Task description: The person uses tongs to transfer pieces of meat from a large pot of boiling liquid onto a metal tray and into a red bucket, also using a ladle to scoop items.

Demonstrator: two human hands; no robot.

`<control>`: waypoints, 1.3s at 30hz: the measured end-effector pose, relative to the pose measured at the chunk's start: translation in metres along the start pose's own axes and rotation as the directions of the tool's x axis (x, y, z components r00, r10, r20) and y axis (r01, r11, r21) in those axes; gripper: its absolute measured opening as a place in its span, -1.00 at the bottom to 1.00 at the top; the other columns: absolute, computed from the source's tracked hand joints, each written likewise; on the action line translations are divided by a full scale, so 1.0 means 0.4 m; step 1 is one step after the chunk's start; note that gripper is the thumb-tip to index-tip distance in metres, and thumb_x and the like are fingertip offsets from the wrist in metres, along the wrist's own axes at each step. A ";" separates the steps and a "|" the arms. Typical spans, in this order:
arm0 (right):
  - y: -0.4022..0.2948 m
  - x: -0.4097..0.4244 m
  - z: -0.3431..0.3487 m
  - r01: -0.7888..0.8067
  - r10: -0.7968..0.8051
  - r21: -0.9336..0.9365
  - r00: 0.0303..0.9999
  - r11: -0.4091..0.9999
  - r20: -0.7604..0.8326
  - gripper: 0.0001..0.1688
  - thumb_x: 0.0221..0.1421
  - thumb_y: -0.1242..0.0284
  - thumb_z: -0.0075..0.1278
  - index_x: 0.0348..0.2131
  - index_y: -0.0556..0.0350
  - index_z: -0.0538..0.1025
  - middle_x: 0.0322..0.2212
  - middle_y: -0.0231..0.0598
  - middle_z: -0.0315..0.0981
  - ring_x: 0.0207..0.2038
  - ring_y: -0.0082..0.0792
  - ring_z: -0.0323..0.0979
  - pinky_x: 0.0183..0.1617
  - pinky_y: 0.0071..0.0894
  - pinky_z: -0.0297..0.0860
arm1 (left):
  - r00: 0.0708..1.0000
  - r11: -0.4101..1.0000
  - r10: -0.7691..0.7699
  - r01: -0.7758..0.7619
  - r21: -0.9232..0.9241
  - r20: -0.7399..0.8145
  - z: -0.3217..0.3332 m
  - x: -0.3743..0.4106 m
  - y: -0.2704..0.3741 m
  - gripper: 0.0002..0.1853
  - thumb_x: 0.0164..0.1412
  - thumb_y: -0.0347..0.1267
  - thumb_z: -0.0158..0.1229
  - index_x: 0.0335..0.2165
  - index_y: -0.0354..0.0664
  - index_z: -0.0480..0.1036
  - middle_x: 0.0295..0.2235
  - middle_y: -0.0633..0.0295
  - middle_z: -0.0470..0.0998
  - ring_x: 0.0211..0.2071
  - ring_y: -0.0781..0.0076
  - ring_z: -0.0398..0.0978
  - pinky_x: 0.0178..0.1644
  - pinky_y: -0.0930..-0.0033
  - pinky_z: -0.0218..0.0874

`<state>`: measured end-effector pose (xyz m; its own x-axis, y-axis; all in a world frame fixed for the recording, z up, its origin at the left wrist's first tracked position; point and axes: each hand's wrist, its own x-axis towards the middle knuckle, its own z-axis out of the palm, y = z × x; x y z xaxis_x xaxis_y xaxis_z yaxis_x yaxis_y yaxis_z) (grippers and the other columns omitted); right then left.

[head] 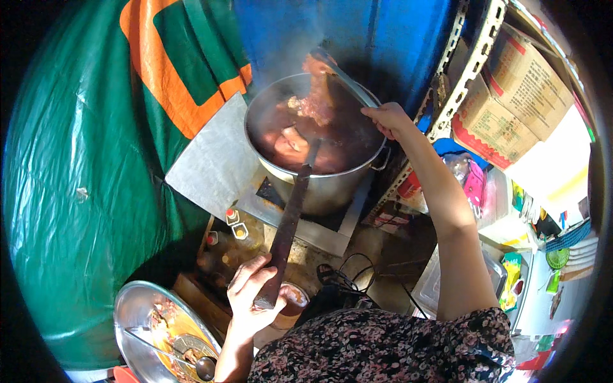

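Note:
My left hand [254,289] grips the dark wooden handle [289,225] of a long utensil. Its far end dips into a large metal pot [330,191] of dark, steaming liquid. With my right hand [390,119] I hold what look like metal tongs [354,86] over the pot's far right rim. From their tip hangs a reddish-brown piece of meat [318,100], its lower end close to the liquid; whether it touches is unclear. Another pale chunk of meat [291,140] shows at the surface, beside the wooden-handled utensil.
A metal basin [129,306] at lower left holds a ladle [206,368], a strainer and food scraps. Plastic bottles [246,234] stand below the metal stove [325,239]. A green tarpaulin [72,191] hangs left; perforated shelving posts [471,72] and cardboard boxes [522,91] stand right. Cables [366,263] lie below.

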<state>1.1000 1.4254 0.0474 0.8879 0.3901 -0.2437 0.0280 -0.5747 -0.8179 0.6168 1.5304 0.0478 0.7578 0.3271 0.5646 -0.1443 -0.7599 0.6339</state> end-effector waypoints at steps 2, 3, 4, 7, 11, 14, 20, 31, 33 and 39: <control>-0.007 -0.013 -0.006 -0.006 0.006 -0.018 1.000 1.000 -0.023 -0.38 -0.14 0.01 0.27 -0.78 0.07 0.34 -0.80 -0.28 0.24 -0.82 -0.39 0.18 -0.76 -0.35 0.06 | 0.999 0.998 -0.050 0.050 -0.031 0.002 0.002 -0.009 -0.003 -0.58 -0.21 -0.44 0.37 -0.28 -0.27 0.46 -0.13 -0.06 0.50 -0.22 0.13 0.53 -0.14 0.24 0.38; -0.021 -0.027 -0.011 -0.005 0.004 -0.029 1.000 1.000 -0.027 -0.37 -0.15 0.00 0.27 -0.78 0.07 0.34 -0.80 -0.28 0.24 -0.82 -0.39 0.18 -0.76 -0.34 0.06 | 0.997 0.996 -0.078 0.077 -0.045 0.000 0.002 -0.015 -0.003 -0.58 -0.22 -0.44 0.37 -0.28 -0.28 0.45 -0.13 -0.06 0.50 -0.21 0.14 0.53 -0.14 0.24 0.38; -0.029 -0.036 -0.014 -0.003 0.002 -0.040 1.000 0.999 -0.030 -0.37 -0.15 -0.01 0.27 -0.78 0.07 0.34 -0.80 -0.28 0.24 -0.81 -0.38 0.18 -0.76 -0.33 0.06 | 0.999 0.999 -0.038 0.038 -0.022 -0.012 0.002 -0.009 -0.003 -0.57 -0.22 -0.44 0.37 -0.28 -0.28 0.46 -0.14 -0.05 0.50 -0.21 0.15 0.52 -0.15 0.27 0.38; -0.026 -0.055 -0.030 -0.011 0.011 -0.013 0.999 1.000 -0.035 -0.36 -0.16 -0.03 0.27 -0.78 0.07 0.34 -0.80 -0.28 0.24 -0.81 -0.38 0.19 -0.75 -0.32 0.07 | 1.000 1.000 0.014 -0.014 -0.018 -0.024 0.004 -0.003 -0.007 -0.58 -0.21 -0.42 0.37 -0.28 -0.28 0.46 -0.14 -0.05 0.50 -0.22 0.16 0.52 -0.16 0.29 0.38; -0.018 -0.085 -0.026 -0.030 0.029 -0.006 0.996 1.000 -0.080 -0.35 -0.16 -0.02 0.27 -0.81 0.08 0.33 -0.82 -0.28 0.22 -0.80 -0.37 0.20 -0.74 -0.31 0.09 | 0.998 0.999 0.028 -0.030 -0.023 -0.060 0.012 0.005 -0.001 -0.55 -0.27 -0.46 0.36 -0.27 -0.23 0.48 -0.16 -0.03 0.52 -0.25 0.08 0.53 -0.14 0.23 0.36; -0.009 -0.126 -0.011 -0.036 0.035 -0.004 0.996 0.999 -0.078 -0.34 -0.16 -0.01 0.28 -0.82 0.10 0.34 -0.82 -0.26 0.24 -0.79 -0.35 0.23 -0.73 -0.30 0.13 | 0.996 0.998 0.045 -0.048 -0.042 -0.083 0.017 -0.004 -0.015 -0.58 -0.26 -0.47 0.32 -0.29 -0.26 0.47 -0.18 -0.05 0.52 -0.25 0.14 0.52 -0.16 0.28 0.36; 0.037 -0.213 0.021 -0.017 0.012 -0.043 0.993 0.999 -0.118 -0.37 -0.16 0.00 0.27 -0.80 0.16 0.42 -0.80 -0.22 0.33 -0.76 -0.32 0.31 -0.66 -0.24 0.24 | 0.995 0.997 0.052 -0.057 -0.060 -0.080 0.021 0.001 0.002 -0.59 -0.25 -0.51 0.25 -0.27 -0.27 0.44 -0.19 -0.08 0.51 -0.21 0.13 0.50 -0.09 0.22 0.32; 0.119 -0.573 -0.136 0.012 0.012 0.245 0.995 0.969 -0.098 -0.54 -0.09 0.16 0.29 -0.66 0.09 0.43 -0.81 -0.35 0.24 -0.80 -0.52 0.16 -0.74 -0.48 0.04 | 0.995 0.992 0.051 -0.061 -0.112 -0.089 0.044 -0.022 0.012 -0.59 -0.21 -0.65 0.16 -0.24 -0.27 0.45 -0.15 0.03 0.47 -0.09 0.21 0.43 0.04 0.23 0.24; 0.140 -0.690 -0.190 0.007 0.025 0.237 0.991 0.971 -0.130 -0.58 -0.05 0.17 0.28 -0.63 0.07 0.44 -0.80 -0.39 0.23 -0.80 -0.56 0.13 -0.75 -0.53 -0.02 | 0.995 0.987 0.057 -0.069 -0.145 -0.081 0.044 -0.029 0.005 -0.54 -0.22 -0.72 0.12 -0.20 -0.30 0.45 -0.11 0.03 0.46 -0.03 0.18 0.41 0.11 0.21 0.18; 0.299 -0.996 -0.397 0.021 0.014 0.115 0.956 0.993 -0.294 -0.59 0.00 0.16 0.23 -0.61 0.07 0.48 -0.82 -0.46 0.24 -0.82 -0.61 0.10 -0.77 -0.56 -0.04 | 0.994 0.980 -0.029 0.006 -0.197 -0.110 0.047 -0.055 -0.045 -0.54 -0.15 -0.72 0.16 -0.16 -0.28 0.47 -0.10 0.14 0.49 -0.01 0.30 0.39 0.14 0.30 0.14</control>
<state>0.8224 1.0869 0.1293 0.9840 0.1531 -0.0908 -0.0064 -0.4797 -0.8774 0.6148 1.5262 0.0140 0.6872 0.4083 0.6009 -0.2618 -0.6324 0.7291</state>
